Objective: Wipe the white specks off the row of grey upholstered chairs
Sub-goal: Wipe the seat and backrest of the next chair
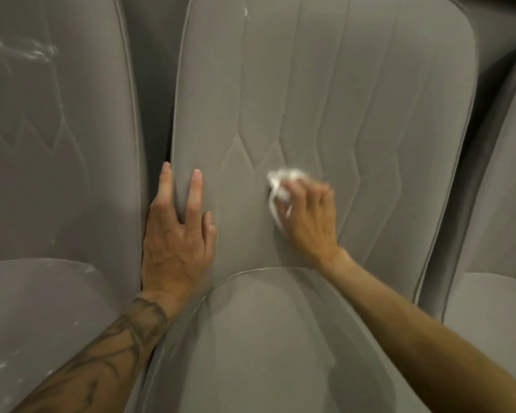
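The backrest of the middle grey chair (325,99) fills the view, with stitched zigzag seams. My right hand (309,216) holds a crumpled white cloth (280,186) and presses it against the lower middle of that backrest; the hand is blurred. My left hand (176,234) grips the backrest's left edge, with some fingers flat on the front and others tucked into the gap behind the edge. A white speck (246,11) shows near the top of this backrest. The chair on the left (57,144) carries white smears (33,53) on its back and white specks (0,365) on its seat.
The seat cushion of the middle chair (265,338) lies below my hands. A third grey chair (501,234) stands at the right edge. Dark narrow gaps separate the chairs.
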`<state>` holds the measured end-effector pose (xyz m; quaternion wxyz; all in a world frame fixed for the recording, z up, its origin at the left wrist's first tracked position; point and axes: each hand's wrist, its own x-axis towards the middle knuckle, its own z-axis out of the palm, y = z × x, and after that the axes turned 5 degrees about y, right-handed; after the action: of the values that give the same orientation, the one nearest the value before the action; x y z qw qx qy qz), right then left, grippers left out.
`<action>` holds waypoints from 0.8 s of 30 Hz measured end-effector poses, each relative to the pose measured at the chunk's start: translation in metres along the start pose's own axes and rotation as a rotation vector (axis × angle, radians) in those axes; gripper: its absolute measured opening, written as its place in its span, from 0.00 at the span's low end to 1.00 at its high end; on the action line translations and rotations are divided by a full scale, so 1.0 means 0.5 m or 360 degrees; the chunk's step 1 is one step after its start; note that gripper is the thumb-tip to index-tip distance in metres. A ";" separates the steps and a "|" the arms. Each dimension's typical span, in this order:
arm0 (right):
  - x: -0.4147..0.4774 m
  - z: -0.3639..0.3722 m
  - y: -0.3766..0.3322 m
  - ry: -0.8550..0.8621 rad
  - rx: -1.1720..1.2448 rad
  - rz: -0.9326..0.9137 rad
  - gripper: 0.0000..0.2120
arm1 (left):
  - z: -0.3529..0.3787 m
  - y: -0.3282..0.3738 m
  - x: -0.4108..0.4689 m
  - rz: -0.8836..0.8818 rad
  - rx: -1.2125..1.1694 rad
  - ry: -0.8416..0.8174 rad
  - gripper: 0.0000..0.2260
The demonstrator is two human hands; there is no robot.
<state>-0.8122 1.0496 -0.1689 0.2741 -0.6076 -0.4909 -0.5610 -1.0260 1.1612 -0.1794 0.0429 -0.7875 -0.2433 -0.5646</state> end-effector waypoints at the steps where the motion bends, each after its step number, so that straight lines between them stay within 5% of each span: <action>1: -0.055 -0.011 -0.011 -0.0167 0.0041 -0.0207 0.17 | 0.000 -0.001 0.000 0.0002 -0.0001 0.0000 0.26; 4: -0.118 -0.033 -0.002 -0.0472 0.0134 -0.0601 0.15 | 0.000 0.000 0.001 0.0007 -0.0009 0.0007 0.26; 10: 0.003 0.011 0.006 0.0034 0.0148 0.0008 0.16 | -0.001 -0.002 0.002 0.0002 0.0018 0.0009 0.25; 18: -0.018 -0.018 0.002 -0.0177 0.0235 -0.0281 0.18 | -0.003 0.004 0.003 -0.0007 -0.0013 -0.0004 0.25; 22: 0.071 -0.004 0.038 0.0126 0.0166 0.0182 0.14 | 0.000 0.001 0.003 -0.0020 -0.0006 -0.0009 0.26; 24: 0.051 -0.001 0.017 0.0139 0.0124 0.0178 0.14 | 0.000 0.001 0.002 -0.0025 -0.0002 -0.0014 0.26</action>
<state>-0.8077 1.0532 -0.1427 0.3498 -0.5979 -0.4652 -0.5512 -1.0256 1.1613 -0.1784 0.0370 -0.7880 -0.2493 -0.5617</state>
